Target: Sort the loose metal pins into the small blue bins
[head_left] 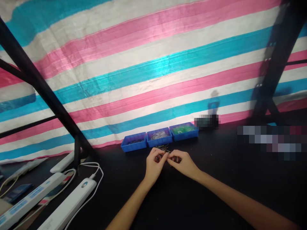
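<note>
At the left edge of the black bench (120, 191) lie a white power strip with blue-tinted sockets (28, 199) and a long white casing with a round button (72, 204); a looped white cable (102, 172) runs beside them, well apart from the hands. A slanted black metal post (48, 95) rises behind. Along the back edge, before the striped sheet (148, 86), stand three blue plastic bins: the left bin (134, 146) holds thin dark pieces, the middle bin (160, 142) clear pieces, the right bin (184, 136) green pieces. Before the middle bin lies a loose pile of thin metal pieces (163, 147), just beyond the fingers. The left hand (154, 163) and right hand (184, 163) meet at the fingertips, each with thumb and forefinger curled close; whether they grip a piece cannot be told. Handling is judged under way, with stock remaining in pile and bins; no finished item is distinguishable. Farther right, a dark object (206, 122) and assorted items (271, 139) are obscured, outside the hands' path to the bins.
</note>
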Available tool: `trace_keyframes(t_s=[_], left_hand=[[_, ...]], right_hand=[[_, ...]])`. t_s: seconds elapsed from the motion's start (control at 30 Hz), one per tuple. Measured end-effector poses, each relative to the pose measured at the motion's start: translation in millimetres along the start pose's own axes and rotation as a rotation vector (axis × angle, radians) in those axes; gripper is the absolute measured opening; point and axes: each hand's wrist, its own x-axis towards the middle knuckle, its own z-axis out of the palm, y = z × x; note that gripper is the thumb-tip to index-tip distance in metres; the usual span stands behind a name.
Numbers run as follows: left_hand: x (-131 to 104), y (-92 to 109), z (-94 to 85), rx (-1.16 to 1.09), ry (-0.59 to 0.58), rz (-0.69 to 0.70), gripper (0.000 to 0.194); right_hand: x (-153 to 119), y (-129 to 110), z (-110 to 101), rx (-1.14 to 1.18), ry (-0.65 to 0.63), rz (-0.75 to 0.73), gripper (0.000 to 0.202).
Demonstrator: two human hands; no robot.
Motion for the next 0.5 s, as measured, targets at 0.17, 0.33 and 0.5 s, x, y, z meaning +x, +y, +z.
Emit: trace_keyframes(t_s=[0.17,0.33,0.5], left_hand=[[6,-10,-5.6,-0.121,-0.047,-0.14,0.027],[25,-32,-29.0,-0.365,0.073,-0.349,0.041],[40,-54,-68.8,-0.42,0.453,-0.381,0.046]], right_hand=[[3,5,-2,0.052,0.125,0.075,0.022],[5,6,-4,0.015,0.167,0.083,0.02],[5,4,-17,-0.224,0.088,0.026,0.018]])
